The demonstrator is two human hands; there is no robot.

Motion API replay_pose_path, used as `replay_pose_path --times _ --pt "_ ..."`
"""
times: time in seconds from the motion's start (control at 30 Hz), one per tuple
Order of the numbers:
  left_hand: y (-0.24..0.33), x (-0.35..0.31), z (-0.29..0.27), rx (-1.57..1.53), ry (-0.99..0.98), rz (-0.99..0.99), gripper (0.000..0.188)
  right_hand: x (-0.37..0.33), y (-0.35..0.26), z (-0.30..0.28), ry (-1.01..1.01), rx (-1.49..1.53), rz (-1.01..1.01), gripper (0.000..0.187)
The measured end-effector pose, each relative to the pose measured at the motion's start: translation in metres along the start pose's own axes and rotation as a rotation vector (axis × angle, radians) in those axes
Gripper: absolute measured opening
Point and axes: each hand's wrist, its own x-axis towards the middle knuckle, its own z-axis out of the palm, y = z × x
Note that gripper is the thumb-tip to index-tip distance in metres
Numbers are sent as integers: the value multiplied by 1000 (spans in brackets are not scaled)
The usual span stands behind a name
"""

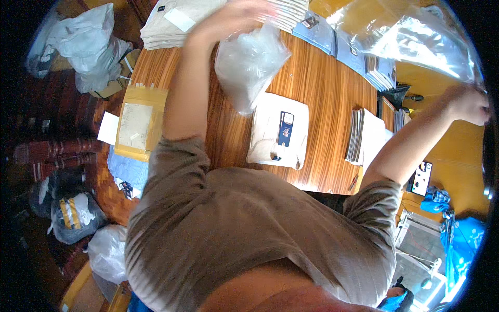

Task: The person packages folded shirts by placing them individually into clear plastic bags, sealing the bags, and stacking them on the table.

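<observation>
My left hand reaches to the far edge of the table, over a crumpled clear plastic bag; its fingers are smeared by motion. At the far right my right hand is closed in a fist at the lower end of a large shiny clear plastic bag, which stretches up and left from it. In front of my chest a folded off-white garment lies flat on the wooden table, with a dark blue tag on its front. Neither hand touches this garment.
Folded cream garments are stacked at the far left edge, with folded blue garments at the far right. Thin boards stand right of the garment. A taped carton, a phone and white sacks lie around.
</observation>
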Motion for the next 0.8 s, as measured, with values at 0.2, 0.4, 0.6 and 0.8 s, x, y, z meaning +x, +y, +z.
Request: replay_pose_path --times 0.2,0.4,0.6,0.8 --pt "-56 -191 48 3 630 -15 111 -121 13 -75 -143 -453 288 22" --pt "-37 -161 156 -109 686 -160 135 -191 13 -72 -147 -107 710 22" --pt "-32 -166 101 610 655 -25 55 -176 -4 -86 -76 -39 792 24" --pt "-79 -206 57 1069 333 -8 58 -193 1 -119 27 1 867 23"
